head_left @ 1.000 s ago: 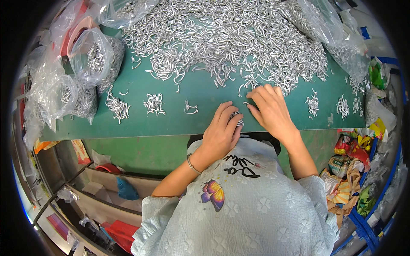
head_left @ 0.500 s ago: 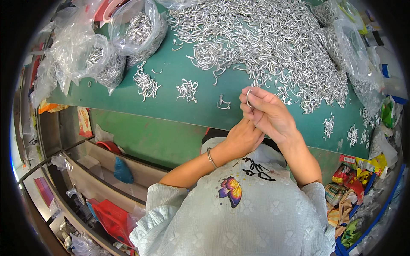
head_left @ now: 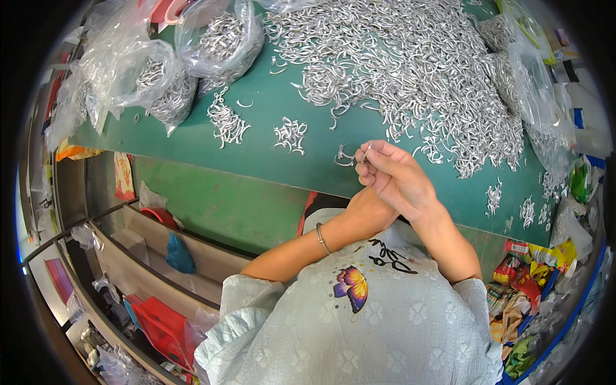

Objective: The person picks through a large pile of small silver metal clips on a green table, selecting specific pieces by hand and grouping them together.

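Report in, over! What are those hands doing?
Right hand: pinching one small silver piece. Left hand: partly hidden by right, contents unseen. Small silver cluster beside right fingertips.

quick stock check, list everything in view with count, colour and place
Table: one, green, in front
Heap: one, silver curved pieces, far tabletop
Small piles: several, silver, nearer table edge
Plastic bags: several, clear, table's left and right
Shelving: one unit, beige, lower left
Blue bag: one, blue, on shelving
Basket: one, red, lower left
Packages: several, mixed colours, lower right
Floor: one, green, beneath table
Shirt: one, pale, on person
Bracelet: one, silver, left wrist
Right hand: one, near table edge, pinching silver piece
Left hand: one, partly hidden below right
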Motion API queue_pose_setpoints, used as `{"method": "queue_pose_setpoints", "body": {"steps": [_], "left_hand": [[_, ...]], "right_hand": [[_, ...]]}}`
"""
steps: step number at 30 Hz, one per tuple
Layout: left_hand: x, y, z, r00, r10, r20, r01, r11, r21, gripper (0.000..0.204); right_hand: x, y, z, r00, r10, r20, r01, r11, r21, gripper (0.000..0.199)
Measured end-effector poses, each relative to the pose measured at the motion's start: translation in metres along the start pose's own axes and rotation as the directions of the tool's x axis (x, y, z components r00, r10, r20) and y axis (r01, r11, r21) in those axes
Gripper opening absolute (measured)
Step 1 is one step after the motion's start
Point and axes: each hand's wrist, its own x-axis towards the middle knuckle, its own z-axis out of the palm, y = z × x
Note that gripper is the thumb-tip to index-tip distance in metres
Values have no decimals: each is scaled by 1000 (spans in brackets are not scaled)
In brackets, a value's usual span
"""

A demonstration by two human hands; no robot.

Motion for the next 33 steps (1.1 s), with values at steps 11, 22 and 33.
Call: {"method": "queue_pose_setpoints", "body": {"steps": [11, 22, 33], "left_hand": [[1, -3, 5, 1000, 4, 8, -4, 1000, 7, 39], [7, 1, 4, 995, 71, -68, -76, 995, -69, 41], [2, 11, -3, 959, 185, -213, -130, 960, 247, 36]], "right_hand": [[-1, 3, 14, 993, -115, 14, 116, 975, -187, 12], [-8, 1, 26, 964, -263, 42, 258, 882, -395, 14], [-17, -35, 6, 992, -117, -52, 53, 746, -664, 9]]}}
